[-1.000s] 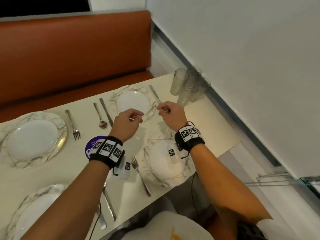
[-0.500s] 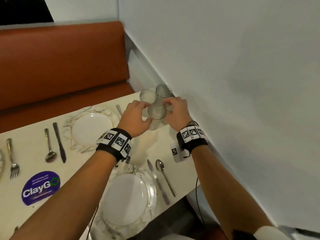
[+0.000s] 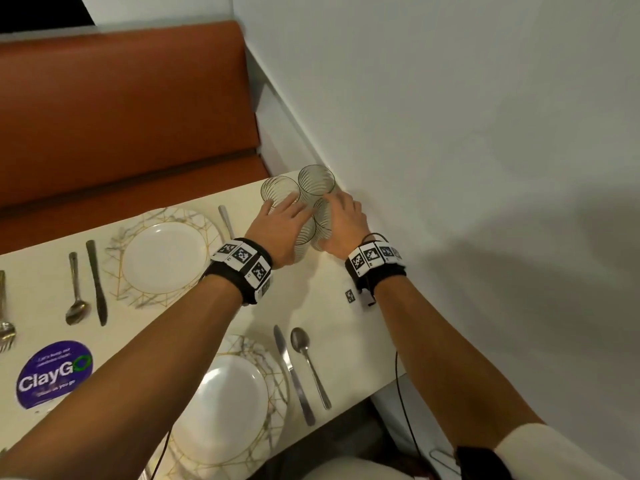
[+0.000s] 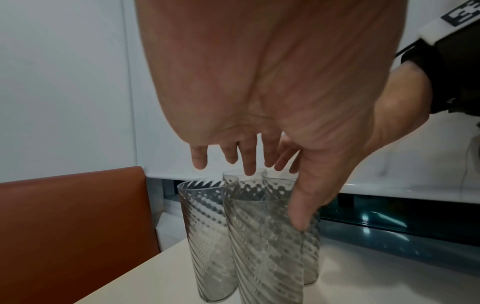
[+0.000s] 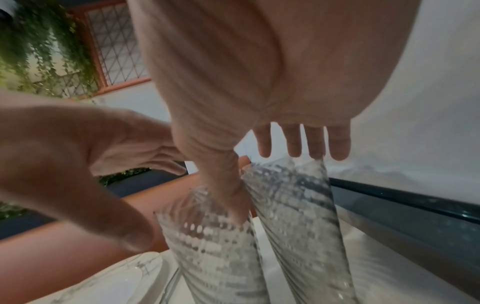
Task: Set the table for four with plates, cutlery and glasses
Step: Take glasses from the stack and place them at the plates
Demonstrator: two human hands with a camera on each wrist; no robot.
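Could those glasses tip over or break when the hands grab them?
Maybe. The ribbed glasses stand tightly bunched at the table's corner by the wall, so pulling one could knock its neighbours. Both the left hand and right hand are spread over them with fingers straight, not yet gripping, so a glass could slip.

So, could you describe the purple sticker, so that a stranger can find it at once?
Start at the cream table before the orange bench. At its left side, below a spoon and a knife, lies the purple sticker. It alone is flat, round and printed, reading "ClayGo" in white.
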